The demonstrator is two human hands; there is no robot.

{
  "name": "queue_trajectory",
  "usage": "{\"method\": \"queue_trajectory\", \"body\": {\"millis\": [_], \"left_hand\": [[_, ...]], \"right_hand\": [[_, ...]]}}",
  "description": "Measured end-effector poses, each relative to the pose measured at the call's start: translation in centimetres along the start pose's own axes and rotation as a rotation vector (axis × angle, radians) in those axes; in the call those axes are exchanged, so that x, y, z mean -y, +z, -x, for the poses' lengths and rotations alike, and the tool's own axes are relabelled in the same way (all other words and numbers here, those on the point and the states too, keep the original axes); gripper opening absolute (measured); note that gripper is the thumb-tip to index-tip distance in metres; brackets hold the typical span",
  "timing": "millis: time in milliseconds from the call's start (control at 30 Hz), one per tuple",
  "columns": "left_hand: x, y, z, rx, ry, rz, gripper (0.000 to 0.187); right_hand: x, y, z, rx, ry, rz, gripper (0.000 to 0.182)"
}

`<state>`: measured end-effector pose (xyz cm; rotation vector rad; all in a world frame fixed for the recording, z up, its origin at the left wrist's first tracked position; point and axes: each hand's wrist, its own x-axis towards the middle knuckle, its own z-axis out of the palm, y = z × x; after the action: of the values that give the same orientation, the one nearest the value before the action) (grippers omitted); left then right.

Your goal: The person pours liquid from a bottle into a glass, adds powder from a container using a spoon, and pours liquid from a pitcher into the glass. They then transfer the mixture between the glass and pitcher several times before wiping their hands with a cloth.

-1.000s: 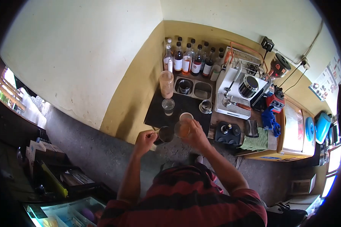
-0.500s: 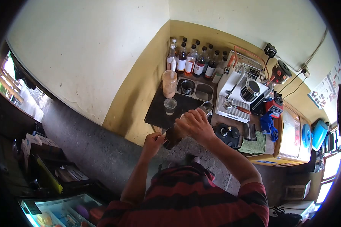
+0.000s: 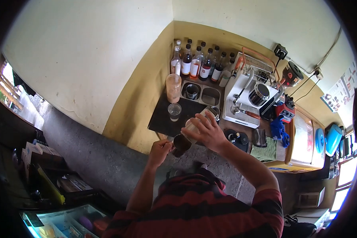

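Note:
My left hand is closed around the handle of a dark milk pitcher, held low in front of the counter. Its mouth is turned up toward my other hand. Wrapped by the fingers of my right hand is a pale, see-through cup. The cup tilts with its lower end at the pitcher's mouth; its contents cannot be made out. Just beyond, a clear glass stands upright on the black mat. A metal jug shows partly behind my right hand.
A tall container of brownish content stands beside the sink basins. Several syrup bottles line the wall. An espresso machine is on the right, with a black tamping stand and green cloth in front.
My right hand has shifted slightly, and the pale cup in it now shows more clearly over the pitcher. The pitcher stays in my left hand. The whole view has moved a little.

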<state>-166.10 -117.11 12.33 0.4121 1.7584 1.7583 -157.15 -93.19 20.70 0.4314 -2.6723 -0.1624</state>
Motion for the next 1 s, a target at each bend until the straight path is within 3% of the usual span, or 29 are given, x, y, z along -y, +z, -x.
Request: {"method": "queue_trajectory", "body": {"millis": [67, 167, 267, 367, 600, 800, 1000], "left_hand": [[0.5, 0.2, -0.5, -0.035, 0.058, -0.01, 0.021], [0.2, -0.1, -0.9, -0.031, 0.108, -0.107, 0.022], [-1.8, -0.1, -1.3, -0.023, 0.207, -0.273, 0.023], [-4.5, 1.1, -1.6, -0.038, 0.259, -0.48, 0.024], [-10.2, 6.5, -2.7, 0.103, 0.236, -0.968, 0.026], [-8.7, 9.9, -4.5, 0.074, 0.396, -1.333, 0.027], [-8.9, 13.3, -5.2, 0.113, 0.328, -1.502, 0.023]], "right_hand": [[-0.5, 0.1, 0.7, 0.0, 0.07, -0.024, 0.074], [-0.6, 1.4, 2.0, -0.067, 0.541, -0.45, 0.082], [-0.4, 5.1, 5.0, -0.035, 0.708, -0.585, 0.086], [0.7, 7.2, 6.7, 0.083, 0.765, -0.801, 0.078], [0.9, 10.4, 7.5, 0.088, 0.694, -1.128, 0.078], [-0.6, 12.6, 8.5, 0.084, 0.602, -1.227, 0.077], [-1.9, 13.7, 9.4, 0.062, 0.543, -1.374, 0.079]]}}
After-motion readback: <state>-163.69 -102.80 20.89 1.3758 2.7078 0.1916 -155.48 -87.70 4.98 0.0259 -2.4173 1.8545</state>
